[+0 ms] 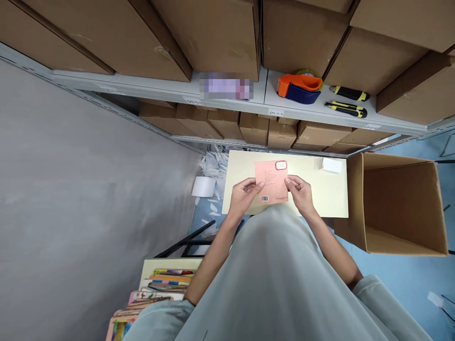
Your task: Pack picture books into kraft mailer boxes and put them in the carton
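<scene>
Over the near part of the pale cream rectangular counter [327,196], you hold a flat, square pink booklet [272,183] with small dark print between both hands. Your left hand [244,193] is clamped on its left edge, thumb on the face and fingers curled toward the back; your right hand [299,190] is clamped on the right edge in the same way. The side facing you bears a white label with a red border [280,165] at the upper right and a black-and-white barcode [265,198] at the lower left. Toward the counter's far right corner you have a small white rectangular carton [332,165], well apart from your right hand. Just beside the counter's right end stands a large open brown cardboard box [401,203]. Beyond the counter, a grey shelf [265,97] carries brown cardboard boxes [220,38]; along its front lie an orange and dark blue tape dispenser [299,89] and, to its right, two black-and-yellow utility knives [351,94]. Left of the counter, you have a white cylindrical roll [204,186] near a heap of white scraps [215,163]. At your lower left lie colourful thin books [168,279], partly hidden by your grey-green sleeve [163,317].
</scene>
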{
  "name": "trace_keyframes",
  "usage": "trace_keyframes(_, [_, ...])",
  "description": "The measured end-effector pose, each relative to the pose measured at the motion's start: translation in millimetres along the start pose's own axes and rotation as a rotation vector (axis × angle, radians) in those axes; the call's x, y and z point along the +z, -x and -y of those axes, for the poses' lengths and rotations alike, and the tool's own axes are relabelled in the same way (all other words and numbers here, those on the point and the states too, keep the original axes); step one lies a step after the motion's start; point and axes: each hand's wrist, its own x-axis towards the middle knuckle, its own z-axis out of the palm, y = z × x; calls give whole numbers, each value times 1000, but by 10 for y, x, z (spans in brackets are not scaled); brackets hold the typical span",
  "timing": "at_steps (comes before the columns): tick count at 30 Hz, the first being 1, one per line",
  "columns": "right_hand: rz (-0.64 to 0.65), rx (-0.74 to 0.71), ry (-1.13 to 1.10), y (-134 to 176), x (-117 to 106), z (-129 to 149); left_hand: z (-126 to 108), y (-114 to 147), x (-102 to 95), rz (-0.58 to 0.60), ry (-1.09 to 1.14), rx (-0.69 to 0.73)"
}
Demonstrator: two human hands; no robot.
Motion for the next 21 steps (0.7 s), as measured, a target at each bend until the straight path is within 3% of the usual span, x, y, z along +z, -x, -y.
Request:
trace_keyframes(7, [-52, -24, 43, -27, -81, -51, -6, 20, 113, -65, -40, 69])
trace_keyframes(10, [-109, -74, 107, -4, -20, -21, -29, 50, 172, -172, -149, 204])
trace_keyframes(13, [12, -43, 39, 55, 132, 8, -21, 112, 274, -257, -278, 421])
trace_keyframes(16, [107, -31, -72, 120, 300, 24, 36, 190, 402, -228, -346, 580])
trace_keyframes(21, [-13, 0, 23, 132, 320, 50, 46, 282, 473, -126, -408, 648])
